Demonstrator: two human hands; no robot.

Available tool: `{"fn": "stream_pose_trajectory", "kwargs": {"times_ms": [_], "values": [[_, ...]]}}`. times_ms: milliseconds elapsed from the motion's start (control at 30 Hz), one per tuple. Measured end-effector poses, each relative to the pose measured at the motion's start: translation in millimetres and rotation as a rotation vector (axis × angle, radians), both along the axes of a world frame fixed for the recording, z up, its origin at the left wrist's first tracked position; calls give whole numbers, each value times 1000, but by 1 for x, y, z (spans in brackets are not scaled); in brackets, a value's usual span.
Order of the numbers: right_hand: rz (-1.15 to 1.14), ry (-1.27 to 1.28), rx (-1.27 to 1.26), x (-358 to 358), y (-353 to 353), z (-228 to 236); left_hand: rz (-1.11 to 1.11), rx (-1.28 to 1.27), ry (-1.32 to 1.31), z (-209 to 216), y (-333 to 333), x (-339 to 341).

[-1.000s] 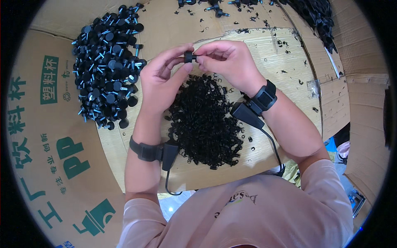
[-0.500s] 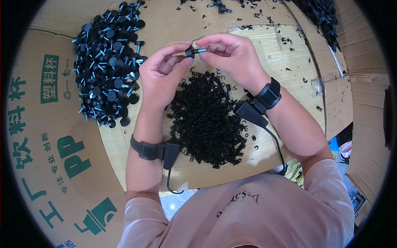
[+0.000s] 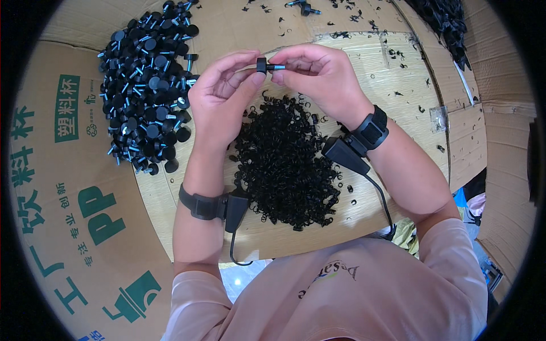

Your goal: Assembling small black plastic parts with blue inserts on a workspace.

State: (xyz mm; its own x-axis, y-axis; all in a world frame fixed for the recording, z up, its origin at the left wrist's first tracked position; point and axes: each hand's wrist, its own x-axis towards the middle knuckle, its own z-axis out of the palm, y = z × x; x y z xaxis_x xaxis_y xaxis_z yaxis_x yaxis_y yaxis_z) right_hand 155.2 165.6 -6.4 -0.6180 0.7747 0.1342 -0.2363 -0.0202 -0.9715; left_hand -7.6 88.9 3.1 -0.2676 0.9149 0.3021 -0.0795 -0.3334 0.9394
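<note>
Above the middle of the table I hold one black-headed bolt (image 3: 261, 65) on its side, its metal shank pointing right. The thumb and fingers of my left hand (image 3: 219, 99) pinch the round black head. My right hand (image 3: 318, 71) has its thumb and forefinger closed at the shank; whether a small ring is between them too is hidden. Below both hands lies a heap of small black rings (image 3: 287, 165), some of them curled like open loops. To the left of my left hand is a big pile of similar black-headed bolts (image 3: 142, 91).
A few more bolts (image 3: 306, 8) lie at the far edge, with black scraps (image 3: 392, 55) scattered to the right. A dark bundle of black pieces (image 3: 446, 28) sits at the far right. Cardboard walls (image 3: 74, 187) flank the table (image 3: 398, 136). Cables hang from both wristbands.
The bolt's black head has turned slightly between my fingers, now seen more edge-on. Both hands stay in nearly the same place.
</note>
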Motion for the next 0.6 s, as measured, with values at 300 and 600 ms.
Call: {"fn": "stream_pose_trajectory", "kwargs": {"times_ms": [300, 600], "values": [[0, -57, 9, 2, 0, -1, 3, 31, 138, -6, -1, -4], [80, -184, -3, 9, 6, -3, -17, -36, 349, -2, -4, -6]]}}
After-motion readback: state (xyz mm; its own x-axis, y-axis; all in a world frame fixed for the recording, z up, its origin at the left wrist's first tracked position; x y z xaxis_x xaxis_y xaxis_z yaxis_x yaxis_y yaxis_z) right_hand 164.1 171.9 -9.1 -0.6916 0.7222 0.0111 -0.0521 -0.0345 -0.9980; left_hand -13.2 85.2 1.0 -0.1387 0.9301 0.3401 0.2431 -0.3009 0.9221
